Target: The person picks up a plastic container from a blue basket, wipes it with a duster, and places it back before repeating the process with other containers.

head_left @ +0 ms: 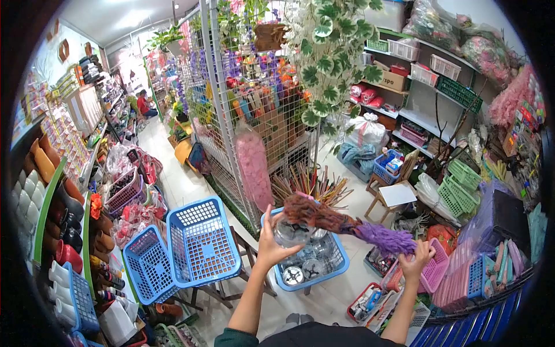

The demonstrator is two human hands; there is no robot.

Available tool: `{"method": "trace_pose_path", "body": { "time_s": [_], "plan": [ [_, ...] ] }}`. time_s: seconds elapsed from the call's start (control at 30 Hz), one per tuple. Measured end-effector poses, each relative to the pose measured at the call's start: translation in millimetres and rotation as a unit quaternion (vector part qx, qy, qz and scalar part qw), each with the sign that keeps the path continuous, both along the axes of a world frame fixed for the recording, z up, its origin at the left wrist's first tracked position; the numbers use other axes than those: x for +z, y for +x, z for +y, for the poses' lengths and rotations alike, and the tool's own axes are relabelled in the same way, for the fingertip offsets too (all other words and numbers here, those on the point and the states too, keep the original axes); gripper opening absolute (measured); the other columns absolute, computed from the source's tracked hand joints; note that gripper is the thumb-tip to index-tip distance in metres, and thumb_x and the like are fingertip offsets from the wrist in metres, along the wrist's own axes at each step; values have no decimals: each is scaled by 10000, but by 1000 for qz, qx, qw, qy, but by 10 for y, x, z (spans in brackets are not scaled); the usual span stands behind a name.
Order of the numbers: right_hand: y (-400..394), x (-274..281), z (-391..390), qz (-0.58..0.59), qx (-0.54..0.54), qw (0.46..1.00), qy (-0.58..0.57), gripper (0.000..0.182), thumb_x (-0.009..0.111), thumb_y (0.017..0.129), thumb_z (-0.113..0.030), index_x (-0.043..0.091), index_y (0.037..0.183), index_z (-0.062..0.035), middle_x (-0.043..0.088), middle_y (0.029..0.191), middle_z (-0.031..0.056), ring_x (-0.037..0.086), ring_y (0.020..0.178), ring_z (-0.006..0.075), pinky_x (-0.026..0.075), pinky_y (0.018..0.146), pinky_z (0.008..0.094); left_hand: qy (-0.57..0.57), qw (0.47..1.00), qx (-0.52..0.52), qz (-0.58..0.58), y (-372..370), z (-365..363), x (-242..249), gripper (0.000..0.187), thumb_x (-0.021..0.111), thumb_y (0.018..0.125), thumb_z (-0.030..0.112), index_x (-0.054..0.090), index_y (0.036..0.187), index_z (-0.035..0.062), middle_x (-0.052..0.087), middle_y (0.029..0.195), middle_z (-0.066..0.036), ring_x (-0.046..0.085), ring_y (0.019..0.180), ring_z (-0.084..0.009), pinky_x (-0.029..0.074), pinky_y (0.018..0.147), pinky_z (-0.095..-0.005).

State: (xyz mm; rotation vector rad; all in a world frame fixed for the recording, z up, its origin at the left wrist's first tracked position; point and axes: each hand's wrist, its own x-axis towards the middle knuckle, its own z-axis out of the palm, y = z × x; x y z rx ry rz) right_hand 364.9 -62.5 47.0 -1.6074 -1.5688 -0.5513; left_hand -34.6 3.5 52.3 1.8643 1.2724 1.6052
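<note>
My left hand (273, 243) is wrapped round a clear, round glass vessel (292, 231) above a blue basket (342, 261) of clear glassware. My right hand (417, 259) grips the purple end of a long bundle of dried stems (329, 217), brown-red at one end and purple at the other. The bundle lies nearly level in the air, its brown end just over the glass vessel. Whether it touches the glass is hard to tell. Glass pieces (314, 269) fill the basket below.
Two blue baskets (206, 280) stand on a support at the left. A wire mesh rack (231, 139) rises ahead, and wooden sticks (312, 184) fan out beside it. Pink baskets (435, 266) stand at the right. A seated person (144, 105) is far down the aisle.
</note>
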Motion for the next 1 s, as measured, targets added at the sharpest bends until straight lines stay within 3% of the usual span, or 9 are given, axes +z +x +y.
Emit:
{"method": "trace_pose_path", "body": {
  "time_s": [0.13, 0.23, 0.4, 0.47, 0.5, 0.57, 0.7, 0.8, 1.0],
  "plan": [
    [-335, -171, 97, 29, 74, 996, -40, 313, 673, 573, -246, 619, 817, -58, 523, 795, 71, 484, 856, 260, 305, 884, 419, -94, 995, -18, 41, 0, -10, -302, 1287, 919, 536, 262, 84, 1487, 31, 501, 1308, -209, 524, 1208, -287, 391, 1054, -372],
    [-287, -543, 185, 58, 121, 988, -75, 329, 693, 568, -250, 633, 834, -66, 538, 801, 64, 489, 854, 256, 303, 886, 397, -142, 968, -82, -188, -79, -34, -461, 1276, 911, 531, 139, 69, 1485, 37, 485, 1326, -185, 522, 1202, -264, 411, 1038, -376],
    [-181, -1548, 299, 157, 67, 964, -205, 311, 713, 634, -240, 667, 883, -60, 598, 846, 97, 521, 913, 294, 322, 897, 433, -118, 989, 48, -73, -296, -81, -859, 1274, 904, 542, 209, 62, 1477, 10, 496, 1316, -181, 505, 1215, -287, 390, 1053, -387],
    [-417, -1772, 373, 217, 0, 933, -286, 333, 737, 678, -309, 689, 905, -70, 626, 876, 140, 544, 940, 310, 373, 854, 414, -148, 982, 45, -106, -310, -128, -971, 1267, 902, 546, 209, 65, 1477, 10, 488, 1320, -189, 501, 1218, -297, 382, 1058, -394],
    [-525, -2033, 433, 186, -2, 951, -246, 367, 734, 722, -370, 689, 917, -63, 636, 830, 145, 587, 837, 315, 422, 766, 414, -149, 981, 35, -121, -308, -143, -1014, 1259, 898, 548, 207, 70, 1477, 14, 490, 1320, -198, 497, 1226, -302, 373, 1064, -396],
    [-909, -2023, 549, 282, 51, 897, -336, 411, 694, 795, -432, 675, 915, -39, 660, 748, 155, 626, 669, 305, 460, 622, 410, -156, 981, 40, -106, -285, -183, -1083, 1257, 898, 549, 209, 73, 1477, 15, 492, 1320, -202, 498, 1227, -304, 376, 1061, -398],
    [-1626, -2295, 781, 356, 163, 827, -402, 440, 676, 816, -403, 645, 995, -3, 672, 870, 208, 649, 788, 345, 480, 709, 418, -172, 982, 35, -75, -208, -264, -1112, 1253, 897, 555, 238, 76, 1477, 24, 499, 1319, -206, 496, 1237, -305, 390, 1047, -403],
    [-2027, -2633, 949, 355, 166, 818, -421, 444, 672, 804, -343, 611, 1066, 9, 656, 998, 261, 617, 974, 430, 469, 837, 465, -186, 980, 19, -72, -140, -318, -1038, 1253, 897, 563, 257, 72, 1479, 32, 499, 1322, -196, 505, 1231, -302, 405, 1032, -403],
    [-2246, -2991, 1122, 364, 152, 776, -492, 535, 674, 750, -276, 550, 1192, -1, 652, 1030, 260, 629, 987, 401, 473, 847, 446, -200, 975, -7, -93, -88, -380, -973, 1269, 904, 551, 216, 62, 1489, 66, 477, 1336, -195, 483, 1246, -300, 352, 1076, -423]
  ]
}}
